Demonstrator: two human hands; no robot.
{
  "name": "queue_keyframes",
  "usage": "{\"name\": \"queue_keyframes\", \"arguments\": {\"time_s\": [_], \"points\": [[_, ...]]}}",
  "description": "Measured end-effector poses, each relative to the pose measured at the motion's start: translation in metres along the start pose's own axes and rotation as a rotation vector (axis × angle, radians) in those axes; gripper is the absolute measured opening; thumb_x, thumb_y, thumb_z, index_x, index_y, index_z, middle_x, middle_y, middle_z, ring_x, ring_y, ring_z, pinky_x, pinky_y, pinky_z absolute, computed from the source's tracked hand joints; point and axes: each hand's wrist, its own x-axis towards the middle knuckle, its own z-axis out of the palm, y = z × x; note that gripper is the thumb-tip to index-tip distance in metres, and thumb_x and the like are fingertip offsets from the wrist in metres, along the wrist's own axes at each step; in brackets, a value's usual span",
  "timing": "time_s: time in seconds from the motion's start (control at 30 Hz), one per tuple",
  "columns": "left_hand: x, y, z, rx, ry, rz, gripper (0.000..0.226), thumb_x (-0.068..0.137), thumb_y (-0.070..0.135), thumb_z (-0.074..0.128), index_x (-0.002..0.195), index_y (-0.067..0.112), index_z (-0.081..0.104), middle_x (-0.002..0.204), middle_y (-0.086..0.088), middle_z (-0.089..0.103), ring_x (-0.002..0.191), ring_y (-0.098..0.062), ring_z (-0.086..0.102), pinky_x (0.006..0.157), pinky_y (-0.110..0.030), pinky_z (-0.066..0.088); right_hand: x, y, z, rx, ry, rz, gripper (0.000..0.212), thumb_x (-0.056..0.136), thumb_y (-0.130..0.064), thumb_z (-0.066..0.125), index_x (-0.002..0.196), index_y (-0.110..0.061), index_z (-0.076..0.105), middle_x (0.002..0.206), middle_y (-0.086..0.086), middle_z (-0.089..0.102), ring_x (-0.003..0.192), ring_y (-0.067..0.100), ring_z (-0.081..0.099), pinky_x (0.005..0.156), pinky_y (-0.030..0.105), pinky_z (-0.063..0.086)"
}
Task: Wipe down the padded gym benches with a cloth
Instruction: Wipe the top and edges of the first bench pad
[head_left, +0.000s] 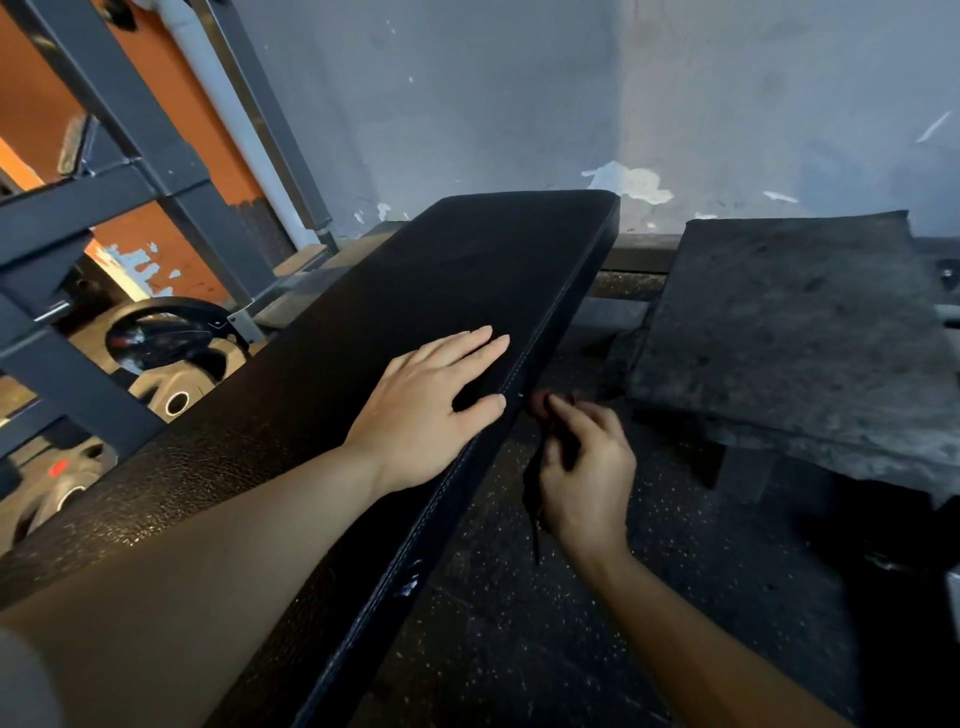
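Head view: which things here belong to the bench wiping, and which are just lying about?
Job:
padded bench
dark cloth, gripped by right hand at the bench's side edge
left hand, flat on the pad

Lying about:
weight plates
steel frame
worn mat

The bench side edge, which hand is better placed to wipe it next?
Right, probably. The right hand holds the dark cloth against the bench side; the left hand lies flat on top.

Left hand (427, 413) lies flat, palm down, fingers straight and together, thumb spread wide, forearm stretched out long from the lower left. Right hand (584, 470) sits lower and just beside it, fingers curled, pinching something dark, forearm rising from bottom right.
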Motion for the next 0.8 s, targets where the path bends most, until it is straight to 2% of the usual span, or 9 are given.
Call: {"name": "queue_keyframes", "arguments": {"time_s": [0.1, 0.17, 0.27, 0.33, 0.43, 0.57, 0.63, 0.7, 0.8], "points": [[0.002, -0.001, 0.0, 0.011, 0.006, 0.004, 0.055, 0.097, 0.046, 0.044, 0.149, 0.043, 0.027, 0.157, 0.024, 0.019, 0.144, 0.002, 0.011, 0.115, -0.024, 0.004, -0.006, -0.013, 0.004, 0.055, 0.117, -0.181, 0.043, 0.09, -0.001, 0.06, 0.132, -0.012, 0.059, 0.132, 0.007, 0.05, 0.125, 0.016, 0.045, 0.108, 0.023, 0.033], [0.002, -0.001, 0.0, 0.013, 0.009, -0.002, 0.056, 0.096, 0.046, 0.043, 0.149, 0.043, 0.027, 0.157, 0.023, 0.019, 0.144, 0.002, 0.011, 0.116, -0.025, 0.004, -0.014, -0.007, 0.009, 0.023, 0.024, -0.243, 0.048, 0.088, 0.001, 0.061, 0.134, -0.012, 0.056, 0.133, 0.008, 0.048, 0.125, 0.016, 0.045, 0.109, 0.025, 0.035], [0.001, 0.001, 0.0, 0.009, -0.006, -0.004, 0.055, 0.097, 0.045, 0.042, 0.149, 0.044, 0.026, 0.157, 0.023, 0.018, 0.144, 0.002, 0.009, 0.114, -0.023, 0.002, -0.026, 0.012, 0.006, -0.059, -0.171, -0.04, 0.05, 0.088, 0.001, 0.061, 0.135, -0.014, 0.055, 0.138, 0.001, 0.046, 0.129, 0.014, 0.043, 0.113, 0.028, 0.034], [0.001, 0.0, 0.0, 0.009, -0.009, -0.001, 0.054, 0.098, 0.046, 0.042, 0.149, 0.044, 0.025, 0.157, 0.024, 0.017, 0.144, 0.003, 0.008, 0.112, -0.021, 0.0, -0.026, 0.014, 0.0, -0.038, -0.081, -0.027, 0.048, 0.088, 0.001, 0.061, 0.133, -0.016, 0.056, 0.138, 0.001, 0.047, 0.128, 0.01, 0.041, 0.113, 0.03, 0.034], [0.004, -0.002, 0.001, 0.019, 0.0, 0.009, 0.053, 0.099, 0.047, 0.04, 0.149, 0.043, 0.026, 0.157, 0.022, 0.018, 0.145, 0.002, 0.009, 0.112, -0.021, 0.001, -0.014, -0.005, 0.002, 0.083, 0.142, -0.209, 0.042, 0.093, -0.005, 0.059, 0.133, -0.013, 0.057, 0.14, 0.01, 0.047, 0.13, 0.017, 0.043, 0.111, 0.029, 0.035], [0.004, -0.004, 0.002, 0.034, 0.012, 0.016, 0.048, 0.101, 0.046, 0.033, 0.149, 0.043, 0.027, 0.158, 0.021, 0.02, 0.145, 0.001, 0.01, 0.114, -0.024, 0.004, -0.018, -0.012, 0.01, 0.131, 0.029, -0.244, 0.042, 0.091, -0.005, 0.06, 0.133, -0.014, 0.058, 0.138, -0.004, 0.044, 0.128, 0.01, 0.04, 0.109, 0.014, 0.026], [0.003, -0.005, 0.003, 0.035, 0.014, 0.019, 0.046, 0.103, 0.043, 0.03, 0.149, 0.042, 0.027, 0.157, 0.021, 0.021, 0.145, 0.001, 0.011, 0.113, -0.022, 0.004, -0.022, -0.002, 0.001, 0.13, -0.062, -0.14, 0.042, 0.088, 0.003, 0.062, 0.127, -0.012, 0.062, 0.135, 0.001, 0.053, 0.127, 0.016, 0.048, 0.112, 0.026, 0.035], [0.005, -0.004, 0.004, 0.013, 0.025, 0.026, 0.044, 0.104, 0.037, 0.03, 0.148, 0.04, 0.03, 0.157, 0.02, 0.023, 0.144, 0.001, 0.014, 0.112, -0.02, 0.004, -0.017, 0.002, -0.012, 0.102, -0.034, -0.09, 0.04, 0.087, 0.005, 0.062, 0.124, -0.011, 0.064, 0.134, 0.008, 0.057, 0.126, 0.019, 0.052, 0.111, 0.038, 0.04], [-0.002, 0.001, 0.001, -0.076, 0.135, -0.008, 0.043, 0.104, 0.023, 0.04, 0.145, 0.032, 0.042, 0.154, 0.014, 0.034, 0.142, -0.007, 0.028, 0.113, -0.021, 0.014, -0.008, -0.015, -0.021, 0.109, 0.084, -0.165, 0.038, 0.091, -0.003, 0.062, 0.128, -0.013, 0.062, 0.137, 0.005, 0.054, 0.13, 0.014, 0.046, 0.113, 0.028, 0.034]]}}
